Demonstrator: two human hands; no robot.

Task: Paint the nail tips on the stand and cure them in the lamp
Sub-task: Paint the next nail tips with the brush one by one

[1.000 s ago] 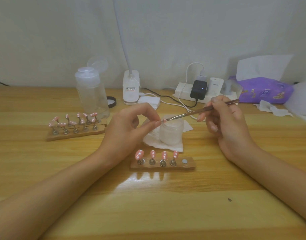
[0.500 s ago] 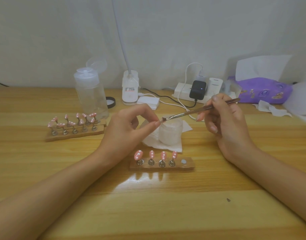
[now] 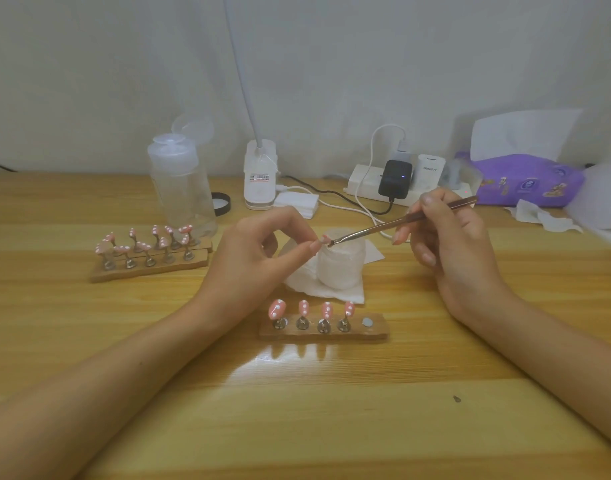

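Brush [image 3: 383,227] tip eased right; right hand [image 3: 456,251] grips it, left hand [image 3: 255,258] pinches nail tip [image 3: 323,240].

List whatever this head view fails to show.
All in the head view:
- Nail tip: mostly covered by the left hand's fingers; its pattern is unreadable.
- Lamp neck: cut off by the top edge, head unseen.
- Jar: frosted wall hides its contents.
- Brush bristles: too small to show any paint; right hand grips the handle.
- Lamp base label: print too small.
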